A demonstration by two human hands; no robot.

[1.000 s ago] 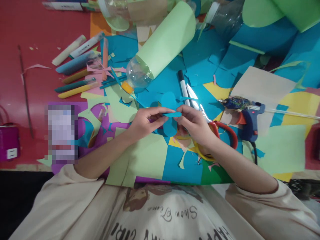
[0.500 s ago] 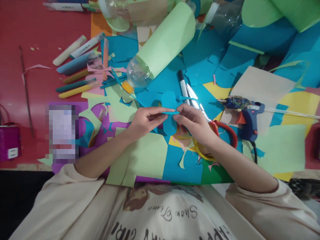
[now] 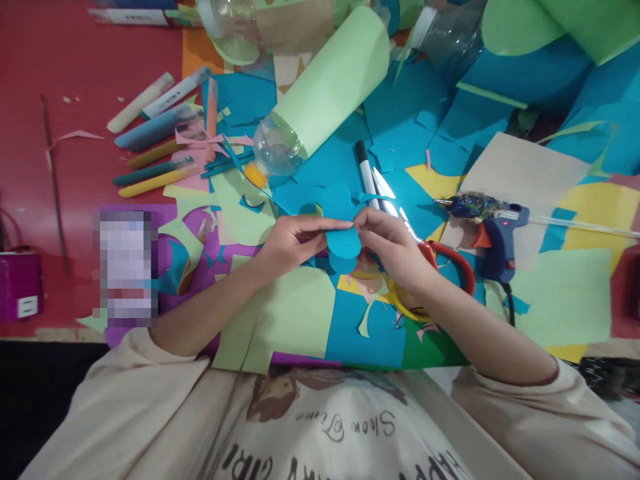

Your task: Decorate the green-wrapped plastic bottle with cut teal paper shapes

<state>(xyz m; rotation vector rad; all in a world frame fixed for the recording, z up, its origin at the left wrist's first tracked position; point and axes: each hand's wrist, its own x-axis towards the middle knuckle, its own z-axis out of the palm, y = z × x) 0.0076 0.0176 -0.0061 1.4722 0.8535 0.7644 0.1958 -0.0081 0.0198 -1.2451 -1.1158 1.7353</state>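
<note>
Between my two hands is a small blue paper piece (image 3: 343, 241) with a rounded lower edge. My left hand (image 3: 300, 237) pinches its left side, forefinger stretched along the top edge. The fingertips of my right hand (image 3: 385, 237) are closed on its upper right corner. Behind and below it, another rounded blue paper shape (image 3: 338, 197) shows in part. Just past my right hand lie scissors (image 3: 453, 257) with red and yellow handles, partly hidden by that hand, and a black-capped white marker (image 3: 367, 175).
A bottle wrapped in light green paper (image 3: 333, 83) lies beyond my hands. A blue glue gun (image 3: 493, 227) rests at the right, its cord trailing. Several markers (image 3: 155, 147) and a blurred phone-like object (image 3: 127, 267) are at the left. Paper scraps surround my hands.
The small blue paper has turned from edge-on to showing its flat face, its rounded part now hanging toward me. Both hands have stayed nearly in place.
</note>
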